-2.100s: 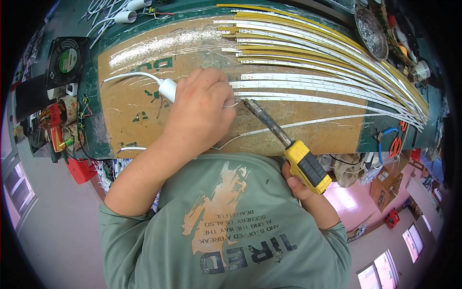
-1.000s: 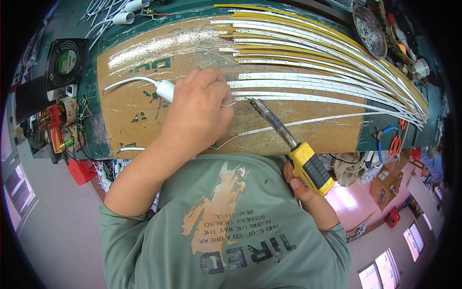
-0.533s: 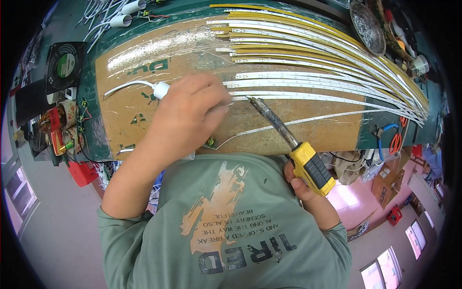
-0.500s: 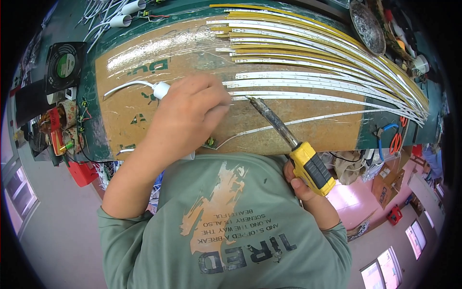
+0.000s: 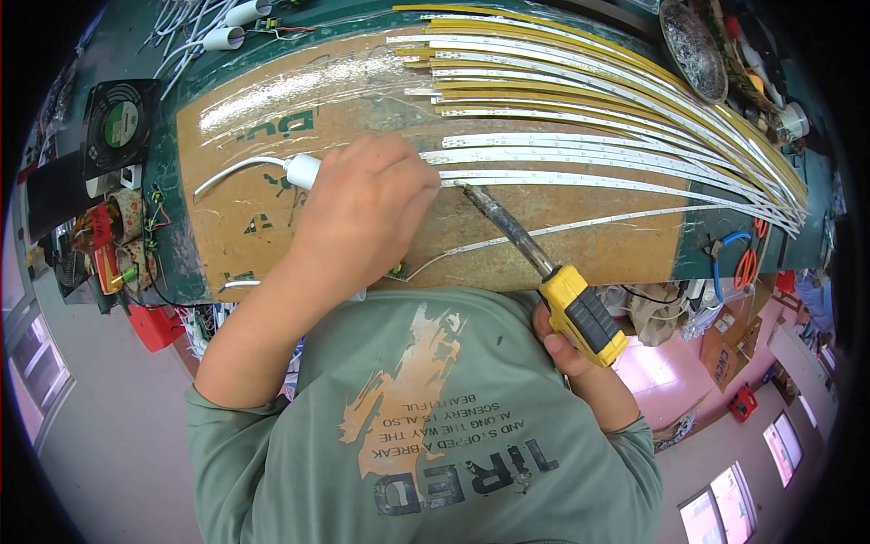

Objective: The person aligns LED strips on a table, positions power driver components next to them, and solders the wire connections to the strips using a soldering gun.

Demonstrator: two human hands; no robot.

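My left hand (image 5: 367,204) is closed above the brown board, its fingertips beside the left end of a white LED strip (image 5: 544,180). What the fingers pinch is hidden beneath them. A white plastic tube (image 5: 303,170) with a white cord (image 5: 237,167) pokes out from the hand's left side. My right hand (image 5: 564,352) grips a soldering iron (image 5: 587,317) by its yellow and black handle. The iron slants up and left, and its dark tip is at the strip's end, close to my left fingertips.
More LED strips (image 5: 580,63), white and yellow, fan across the bench's right side. A brown board (image 5: 317,218) covers the green bench top (image 5: 177,245). One wired strip (image 5: 580,224) lies nearer me. A black fan (image 5: 122,127) stands left; blue-handled pliers (image 5: 718,258) lie right, by a metal dish (image 5: 693,50).
The soldering iron has shifted slightly left and up, its tip nearer my left fingertips. My left hand has moved only a little; the strips lie as before.
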